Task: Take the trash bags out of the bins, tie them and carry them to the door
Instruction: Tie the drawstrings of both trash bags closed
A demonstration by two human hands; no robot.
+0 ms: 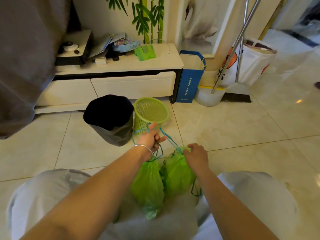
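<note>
Black-lined bin (pixel 110 118) stands far left on tile floor (pixel 233 127), green mesh bin (pixel 150 112) touching its right side, both in front of low white cabinet (pixel 121 84). L hand (pixel 151 138), bangle on wrist, is fisted round blue drawstrings (pixel 170 141), pulled taut. Below, 2 green trash bags (pixel 162 179) lie side by side on floor btwn knees. R hand (pixel 196 155) pinches top of right-hand bag, fingers curled on gathered neck.

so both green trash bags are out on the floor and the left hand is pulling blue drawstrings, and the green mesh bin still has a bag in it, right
Not quite: in the head view the green mesh bin looks empty, with no bag in it. The rest holds: both green trash bags are out, and the left hand pulls the blue drawstrings.
</note>
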